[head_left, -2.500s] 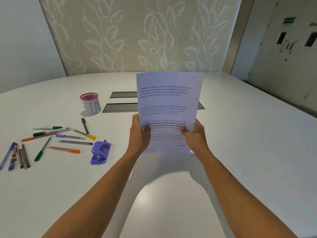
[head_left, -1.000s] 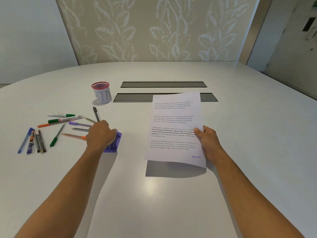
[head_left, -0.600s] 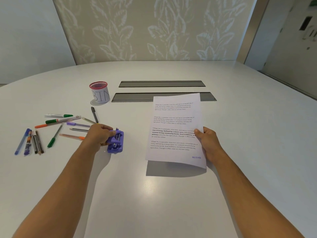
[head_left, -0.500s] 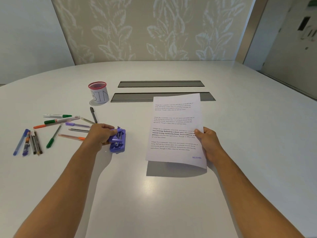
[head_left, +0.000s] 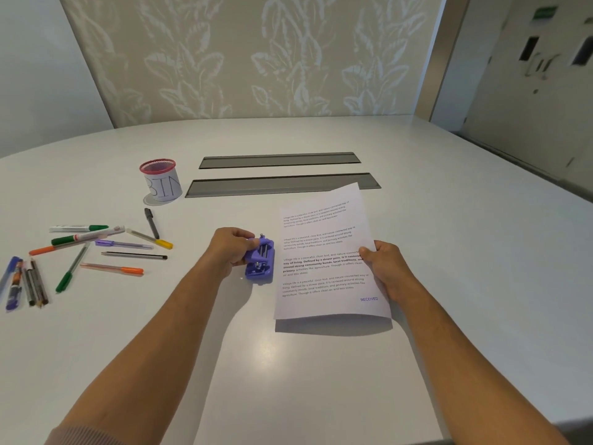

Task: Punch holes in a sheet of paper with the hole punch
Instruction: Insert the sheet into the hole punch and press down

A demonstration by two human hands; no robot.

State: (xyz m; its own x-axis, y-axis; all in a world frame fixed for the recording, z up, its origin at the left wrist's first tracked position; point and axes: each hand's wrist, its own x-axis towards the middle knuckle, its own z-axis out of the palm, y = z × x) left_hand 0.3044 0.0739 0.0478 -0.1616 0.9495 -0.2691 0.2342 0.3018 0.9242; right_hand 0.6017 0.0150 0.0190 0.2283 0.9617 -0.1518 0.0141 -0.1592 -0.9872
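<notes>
Both hands are busy from where I watch: my left hand (head_left: 229, 250) is curled shut around the purple hole punch (head_left: 260, 260) at the centre of the frame, fingers wrapped over its left side, while my right hand (head_left: 383, 268) pinches the right edge of the sheet of paper (head_left: 324, 255), thumb on top of the printed face and the other fingers hidden beneath. The sheet sits right of centre, its near edge raised enough to throw a shadow on the white table (head_left: 288, 380), its long axis running up the frame and leaning a little to the right, text upright to me, a blue stamp in its lower right corner. The punch stands just beside the sheet's left edge, apart from it by a narrow gap; its long axis runs roughly up and down the frame, nearly parallel to that edge. I cannot tell which side its slot faces. I judge this as the alignment step, with no holes visible. Next I would need the slot turned to the paper, the left margin fed in squarely, then pressure on the lever. Loose pens (head_left: 96, 248) and a red-rimmed cup (head_left: 162, 181) lie at left, clear of the work.
</notes>
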